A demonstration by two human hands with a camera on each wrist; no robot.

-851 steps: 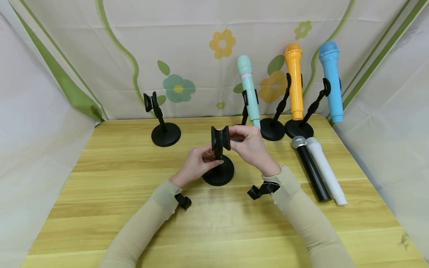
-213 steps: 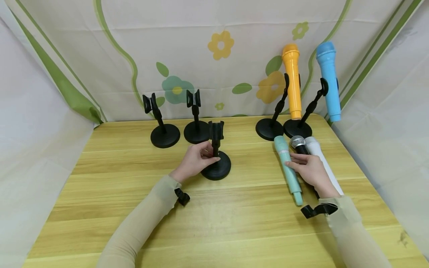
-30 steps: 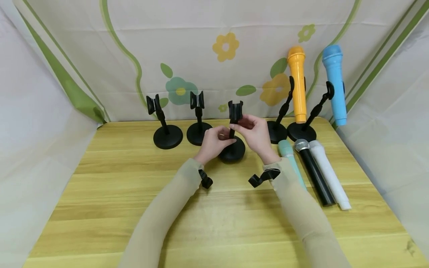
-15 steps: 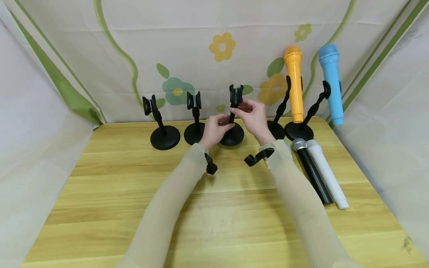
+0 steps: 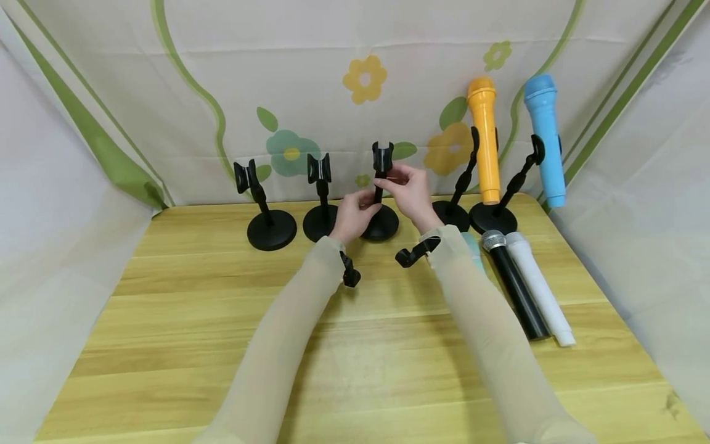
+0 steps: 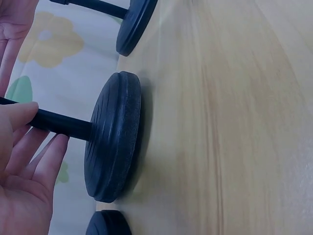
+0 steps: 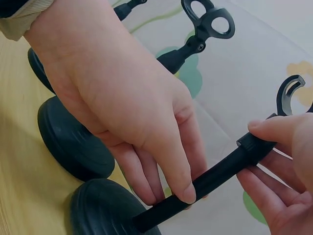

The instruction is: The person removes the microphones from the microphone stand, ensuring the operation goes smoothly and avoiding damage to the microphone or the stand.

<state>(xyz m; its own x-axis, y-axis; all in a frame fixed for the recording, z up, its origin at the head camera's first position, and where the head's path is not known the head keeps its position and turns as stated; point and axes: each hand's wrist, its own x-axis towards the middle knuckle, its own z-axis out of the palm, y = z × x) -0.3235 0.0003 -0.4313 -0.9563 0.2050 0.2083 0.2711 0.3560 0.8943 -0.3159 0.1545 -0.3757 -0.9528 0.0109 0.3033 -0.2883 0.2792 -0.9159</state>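
Note:
Both hands are on a black desktop microphone stand (image 5: 381, 226) in the back row, its clip (image 5: 383, 157) holding nothing. My left hand (image 5: 355, 216) pinches the lower pole just above the round base (image 6: 115, 142), thumb and fingers on opposite sides. Higher up, beneath the clip, my right hand (image 5: 413, 192) pinches the pole (image 7: 210, 181) between thumb and fingers. Two bare stands, one near (image 5: 320, 221) and one farther left (image 5: 272, 229), stand beside it. To the right, an orange microphone (image 5: 484, 145) and a blue microphone (image 5: 545, 142) sit in their stands.
A black microphone (image 5: 518, 293) with a silver head and a white microphone (image 5: 540, 290) lie side by side at the table's right. My right sleeve partly hides a teal microphone (image 5: 473, 246) beside them. A flowered curtain (image 5: 222, 74) hangs behind the wooden table (image 5: 183, 320).
Earlier the teal microphone came out of its stand onto the table, and another bare stand joined the back left. Within the last second, both hands moved the held stand back into the row.

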